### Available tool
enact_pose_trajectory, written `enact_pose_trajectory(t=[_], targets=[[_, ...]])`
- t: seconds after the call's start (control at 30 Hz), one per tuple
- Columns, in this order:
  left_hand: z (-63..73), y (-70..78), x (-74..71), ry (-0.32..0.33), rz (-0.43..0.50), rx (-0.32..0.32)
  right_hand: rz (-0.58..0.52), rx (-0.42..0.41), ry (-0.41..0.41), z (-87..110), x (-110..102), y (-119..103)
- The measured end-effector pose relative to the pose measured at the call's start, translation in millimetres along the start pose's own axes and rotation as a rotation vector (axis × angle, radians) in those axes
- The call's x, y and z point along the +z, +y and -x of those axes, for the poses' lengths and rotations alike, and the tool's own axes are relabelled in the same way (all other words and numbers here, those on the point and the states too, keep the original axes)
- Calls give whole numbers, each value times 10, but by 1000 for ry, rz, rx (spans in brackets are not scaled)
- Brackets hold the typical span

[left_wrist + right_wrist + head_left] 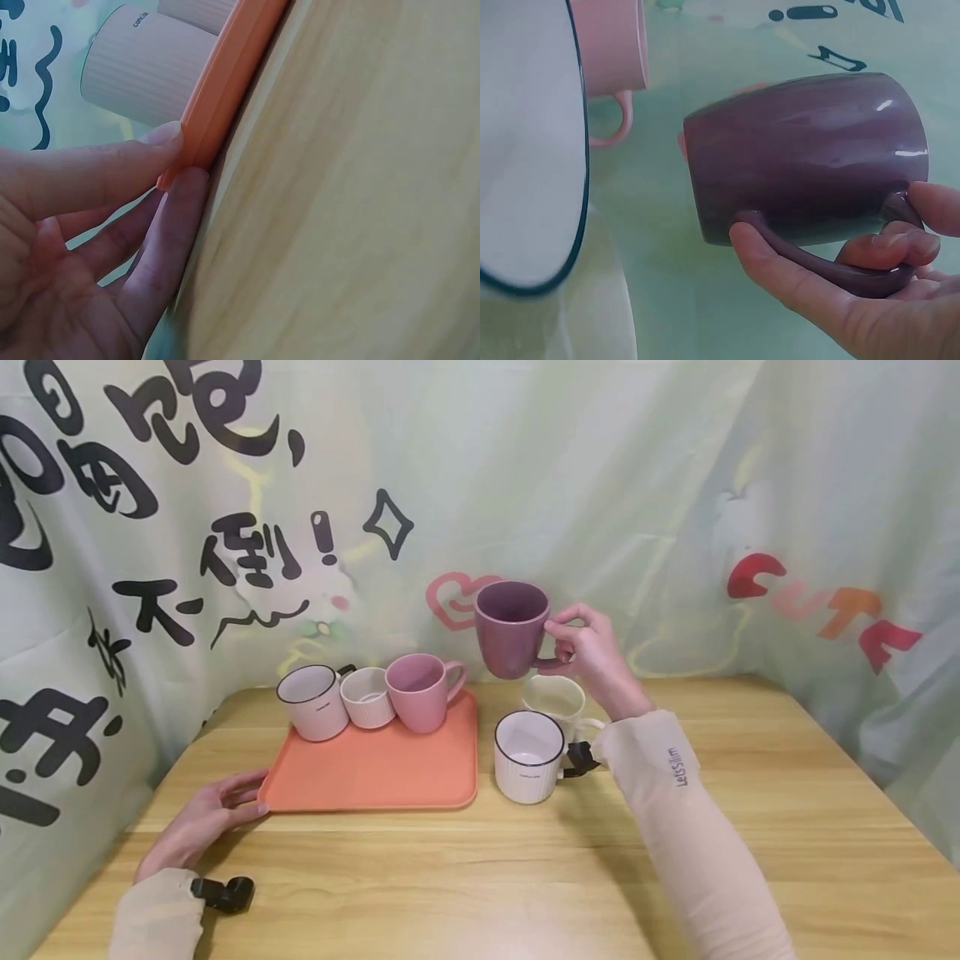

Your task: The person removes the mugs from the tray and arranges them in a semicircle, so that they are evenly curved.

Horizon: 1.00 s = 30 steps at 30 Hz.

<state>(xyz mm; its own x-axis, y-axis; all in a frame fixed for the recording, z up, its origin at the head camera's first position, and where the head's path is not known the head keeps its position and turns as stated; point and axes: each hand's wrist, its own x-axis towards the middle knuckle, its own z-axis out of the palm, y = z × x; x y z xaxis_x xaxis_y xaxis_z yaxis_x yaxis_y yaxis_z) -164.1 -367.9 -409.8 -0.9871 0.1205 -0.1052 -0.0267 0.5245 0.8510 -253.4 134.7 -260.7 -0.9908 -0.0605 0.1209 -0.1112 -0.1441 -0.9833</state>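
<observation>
My right hand (592,652) grips a dark purple mug (512,639) by its handle and holds it upright, raised above the table. In the right wrist view fingers curl through the mug's handle (840,274). My left hand (202,822) pinches the front left corner of an orange tray (375,777), thumb on the rim and a finger against its underside. Along the tray's back stand a white mug with a black rim (315,710), a small ribbed white cup (367,697) and a pink mug (422,697).
Right of the tray, a ribbed white mug with a dark rim (528,760) stands in front of a cream mug (555,697), both below the raised mug. The wooden table (487,885) runs back to a printed curtain (630,485).
</observation>
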Motion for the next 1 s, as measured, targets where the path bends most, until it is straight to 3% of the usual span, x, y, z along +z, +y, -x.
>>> enact_pose_trajectory(t=[0.37, 1.0], targets=[[-9, 1, -11, 6, -21, -26, 33, -10, 54, 21, -209, 2], [-23, 1, -20, 11, -42, -40, -26, -21, 121, 71, -515, 13]])
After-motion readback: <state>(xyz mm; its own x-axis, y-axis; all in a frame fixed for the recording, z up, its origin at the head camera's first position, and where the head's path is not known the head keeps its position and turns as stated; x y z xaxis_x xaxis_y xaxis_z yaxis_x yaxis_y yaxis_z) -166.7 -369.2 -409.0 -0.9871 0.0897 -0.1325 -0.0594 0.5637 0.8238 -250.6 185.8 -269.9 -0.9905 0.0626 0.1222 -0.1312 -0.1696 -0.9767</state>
